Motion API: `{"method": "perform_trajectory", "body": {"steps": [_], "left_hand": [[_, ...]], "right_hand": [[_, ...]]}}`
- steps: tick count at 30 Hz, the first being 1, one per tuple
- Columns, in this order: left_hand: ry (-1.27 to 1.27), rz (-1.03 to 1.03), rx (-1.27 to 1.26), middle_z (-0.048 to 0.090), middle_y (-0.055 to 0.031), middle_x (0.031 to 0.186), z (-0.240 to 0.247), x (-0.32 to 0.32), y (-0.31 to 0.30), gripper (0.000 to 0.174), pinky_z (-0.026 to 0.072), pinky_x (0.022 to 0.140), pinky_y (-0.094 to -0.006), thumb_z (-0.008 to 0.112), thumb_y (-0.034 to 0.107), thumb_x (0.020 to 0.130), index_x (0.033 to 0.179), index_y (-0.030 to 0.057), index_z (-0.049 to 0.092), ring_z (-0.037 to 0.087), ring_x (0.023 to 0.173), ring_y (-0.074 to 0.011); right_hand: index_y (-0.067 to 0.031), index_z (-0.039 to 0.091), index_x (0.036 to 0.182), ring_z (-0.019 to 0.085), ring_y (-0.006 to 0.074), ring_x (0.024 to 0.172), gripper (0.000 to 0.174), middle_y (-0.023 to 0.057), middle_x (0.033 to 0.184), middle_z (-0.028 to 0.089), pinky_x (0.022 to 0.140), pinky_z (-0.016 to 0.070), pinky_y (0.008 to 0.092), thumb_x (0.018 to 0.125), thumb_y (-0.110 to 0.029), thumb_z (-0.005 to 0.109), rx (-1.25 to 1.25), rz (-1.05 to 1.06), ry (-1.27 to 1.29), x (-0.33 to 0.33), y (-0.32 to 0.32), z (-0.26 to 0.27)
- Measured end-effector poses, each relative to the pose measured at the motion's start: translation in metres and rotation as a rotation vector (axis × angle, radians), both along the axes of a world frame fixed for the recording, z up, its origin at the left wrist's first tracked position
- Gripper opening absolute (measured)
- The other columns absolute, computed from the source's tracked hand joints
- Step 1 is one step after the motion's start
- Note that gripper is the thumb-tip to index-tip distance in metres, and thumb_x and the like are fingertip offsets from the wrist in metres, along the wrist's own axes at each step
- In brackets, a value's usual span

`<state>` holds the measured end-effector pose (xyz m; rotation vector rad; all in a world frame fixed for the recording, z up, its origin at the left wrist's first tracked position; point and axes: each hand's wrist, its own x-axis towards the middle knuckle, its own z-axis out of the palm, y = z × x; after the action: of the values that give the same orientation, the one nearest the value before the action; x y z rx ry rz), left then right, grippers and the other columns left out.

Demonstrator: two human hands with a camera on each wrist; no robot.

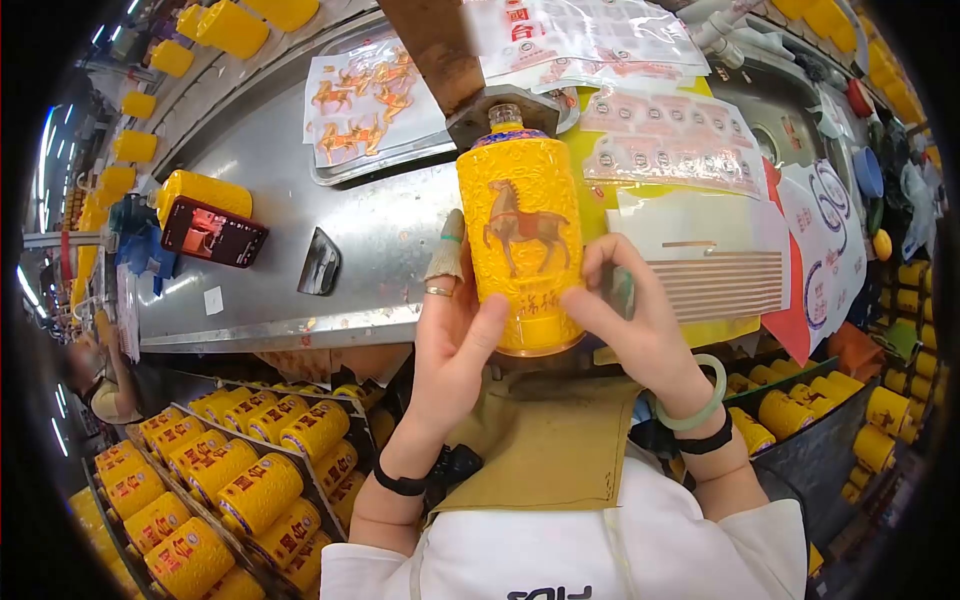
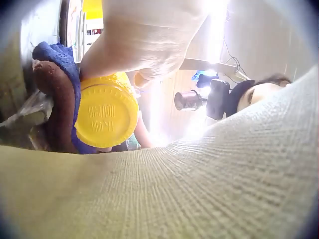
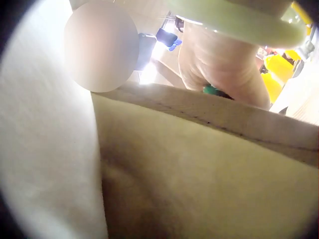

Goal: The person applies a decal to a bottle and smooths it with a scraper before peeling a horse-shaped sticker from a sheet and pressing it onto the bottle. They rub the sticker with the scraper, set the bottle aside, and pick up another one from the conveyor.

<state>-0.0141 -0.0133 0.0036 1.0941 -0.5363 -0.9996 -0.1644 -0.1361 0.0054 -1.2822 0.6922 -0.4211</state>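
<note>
Both hands hold a yellow embossed bottle [image 1: 535, 190], its clear glass neck pointing away from me. A brown and red horse decoration sits on its front, with gold and red characters below. My left hand [image 1: 450, 335] grips the lower left side, thumb on the front, with finger cots on some fingers. On the lower right, my right hand [image 1: 645, 325] has its thumb against the front by the characters. The left wrist view shows the bottle's round yellow base [image 2: 107, 117] with raised marks. In the right wrist view, apron cloth hides most of the right hand [image 3: 219, 64].
A metal tray [image 1: 345, 175] carries a sheet of horse decorations. A phone [image 1: 213, 232] leans on a yellow bottle at left, near a black piece [image 1: 320, 262]. Sticker sheets [image 1: 670, 140] lie to the right. Crates of yellow bottles [image 1: 250, 490] flank the bench. A brown post [image 1: 435, 50] stands ahead.
</note>
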Motion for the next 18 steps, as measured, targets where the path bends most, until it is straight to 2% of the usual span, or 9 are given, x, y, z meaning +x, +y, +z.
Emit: {"method": "perform_trajectory", "body": {"steps": [5, 12, 14, 18], "left_hand": [[-0.088, -0.047, 0.006, 0.036, -0.0165, 0.161, 0.000, -0.002, 0.000, 0.073, 0.0308, 0.123, -0.0418, 0.057, -0.004, 0.101, 0.162, -0.0021, 0.018, 0.037, 0.149, -0.0257], [-0.037, -0.038, -0.008, 0.035, -0.0164, 0.161, -0.001, -0.001, 0.001, 0.073, 0.0292, 0.123, -0.0414, 0.057, -0.003, 0.101, 0.162, -0.0021, 0.018, 0.036, 0.149, -0.0255], [0.048, -0.020, -0.018, 0.034, -0.0166, 0.162, -0.003, 0.000, 0.002, 0.074, 0.0284, 0.124, -0.0413, 0.056, -0.004, 0.101, 0.163, -0.0020, 0.016, 0.035, 0.150, -0.0255], [0.020, -0.039, 0.002, 0.033, -0.0167, 0.163, -0.002, 0.001, 0.002, 0.075, 0.0285, 0.123, -0.0413, 0.055, -0.004, 0.101, 0.164, -0.0019, 0.014, 0.035, 0.150, -0.0255]], "right_hand": [[-0.0069, 0.051, 0.107, 0.042, 0.0073, 0.079, 0.030, -0.0034, 0.088, 0.046, 0.072, 0.0393, 0.0232, 0.094, -0.016, 0.077, -0.032, -0.016, 0.010, 0.001, 0.004, -0.004], [-0.0067, 0.052, 0.106, 0.044, 0.0076, 0.081, 0.029, -0.0032, 0.090, 0.047, 0.074, 0.0399, 0.0231, 0.094, -0.015, 0.077, 0.010, -0.030, 0.001, 0.001, 0.003, -0.001], [-0.0067, 0.052, 0.106, 0.044, 0.0073, 0.081, 0.029, -0.0032, 0.090, 0.047, 0.074, 0.0399, 0.0228, 0.095, -0.015, 0.077, 0.021, -0.034, 0.015, 0.001, 0.001, 0.002], [-0.0069, 0.052, 0.106, 0.044, 0.0072, 0.081, 0.029, -0.0033, 0.089, 0.047, 0.075, 0.0402, 0.0226, 0.095, -0.017, 0.077, 0.054, -0.027, 0.030, 0.001, 0.002, 0.005]]}}
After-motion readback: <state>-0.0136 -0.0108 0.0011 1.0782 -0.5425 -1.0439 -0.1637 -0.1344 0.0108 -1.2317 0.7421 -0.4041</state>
